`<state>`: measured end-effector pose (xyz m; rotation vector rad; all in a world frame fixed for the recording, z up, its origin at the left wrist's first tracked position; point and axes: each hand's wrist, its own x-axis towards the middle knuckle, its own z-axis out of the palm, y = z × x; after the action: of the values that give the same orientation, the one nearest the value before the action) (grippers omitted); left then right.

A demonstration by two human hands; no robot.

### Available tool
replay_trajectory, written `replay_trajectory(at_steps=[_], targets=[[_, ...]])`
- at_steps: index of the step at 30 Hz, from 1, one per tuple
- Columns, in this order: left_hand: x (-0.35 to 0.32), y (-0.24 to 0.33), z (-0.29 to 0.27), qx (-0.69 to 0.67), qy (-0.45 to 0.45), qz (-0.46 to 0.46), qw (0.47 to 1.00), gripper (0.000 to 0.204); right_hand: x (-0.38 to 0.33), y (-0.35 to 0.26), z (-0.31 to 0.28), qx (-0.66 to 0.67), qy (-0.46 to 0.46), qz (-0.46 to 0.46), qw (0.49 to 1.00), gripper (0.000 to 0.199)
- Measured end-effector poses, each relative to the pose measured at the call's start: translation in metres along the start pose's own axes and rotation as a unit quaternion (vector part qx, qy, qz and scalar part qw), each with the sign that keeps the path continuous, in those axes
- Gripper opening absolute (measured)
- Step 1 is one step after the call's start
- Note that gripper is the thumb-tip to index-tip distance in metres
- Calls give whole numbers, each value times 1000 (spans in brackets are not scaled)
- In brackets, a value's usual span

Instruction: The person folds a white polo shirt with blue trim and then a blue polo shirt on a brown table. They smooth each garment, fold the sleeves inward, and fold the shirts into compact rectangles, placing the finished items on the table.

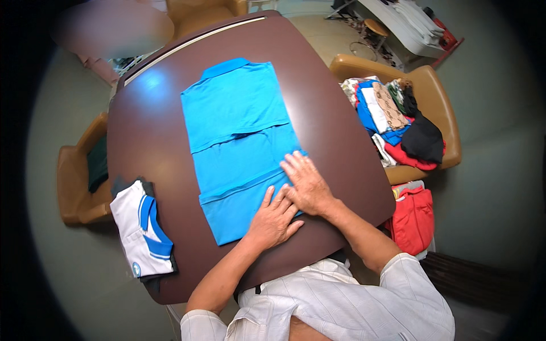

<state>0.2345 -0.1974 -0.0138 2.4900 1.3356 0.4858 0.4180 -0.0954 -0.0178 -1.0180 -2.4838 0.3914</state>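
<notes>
A bright blue collared shirt (242, 108) lies on the brown table, its collar at the far end and its sides folded in to make a long strip. A folded-up band runs across its near part. My left hand (274, 219) rests on the near right part of the shirt with fingers stretched out. Just beside it, nearly touching, my right hand (307, 184) lies flat along the shirt's right edge, fingers spread. Neither hand grips anything.
A folded white shirt with blue collar (139, 230) sits at the table's left edge. Piled clothes (392, 119) fill a tan chair (438, 96) on the right, near a red garment (413, 219). Another tan chair (71, 182) stands left, and a white table (404, 28) far right.
</notes>
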Motion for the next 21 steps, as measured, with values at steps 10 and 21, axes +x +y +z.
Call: replay_trajectory(at_steps=[10, 21], targets=[[-27, -9, -20, -28, 77, -30, 996, 75, 16, 22, -3, -41, 47, 11, 998, 64], [-108, -82, -62, 121, 46, -142, 981, 66, -5, -36, 4, -15, -17, -55, 998, 61]])
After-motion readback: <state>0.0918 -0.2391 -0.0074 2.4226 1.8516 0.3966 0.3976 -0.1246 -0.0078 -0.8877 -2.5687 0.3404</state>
